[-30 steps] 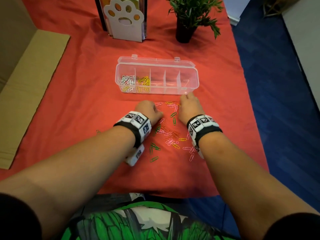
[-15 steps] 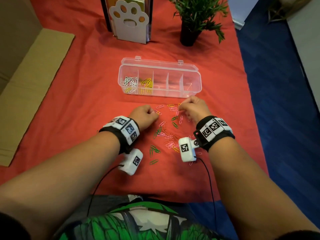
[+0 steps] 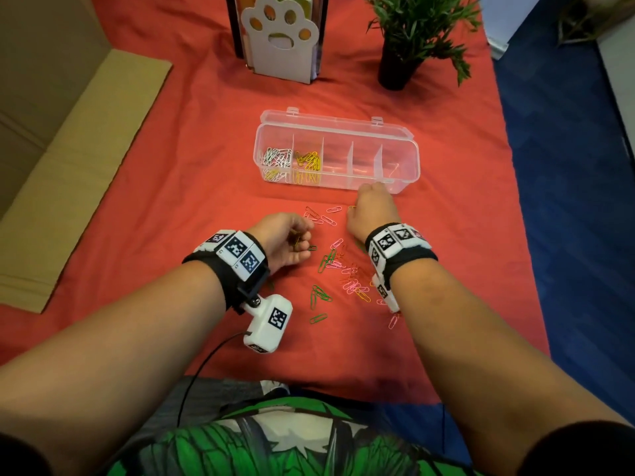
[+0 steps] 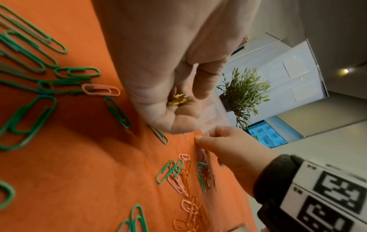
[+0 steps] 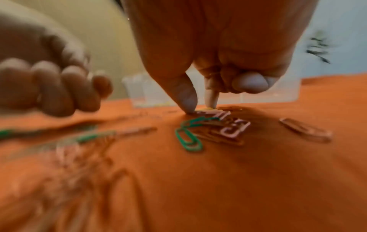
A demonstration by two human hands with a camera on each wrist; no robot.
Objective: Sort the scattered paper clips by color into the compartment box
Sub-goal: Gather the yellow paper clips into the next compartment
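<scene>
Green, pink and orange paper clips (image 3: 343, 269) lie scattered on the red cloth between my hands. The clear compartment box (image 3: 336, 121) stands open behind them, with white clips (image 3: 276, 156) in its leftmost cell and yellow clips (image 3: 309, 159) in the second. My left hand (image 3: 302, 240) is turned palm inward, its fingers curled around a few yellow clips (image 4: 177, 100). Just in front of the box, my right hand (image 3: 360, 201) has thumb and forefinger tips (image 5: 188, 102) down on the cloth, pinching at a yellow clip (image 3: 351, 208). Its other fingers are curled in.
A white paw-shaped holder (image 3: 280, 39) and a potted plant (image 3: 405, 36) stand at the back of the table. Flat cardboard (image 3: 68, 159) lies on the left. The cloth's right edge drops to a blue floor (image 3: 567, 201).
My left hand has drawn back and turned, showing the yellow clips it holds. My right hand has shifted slightly along the box front and set its fingertips on a clip.
</scene>
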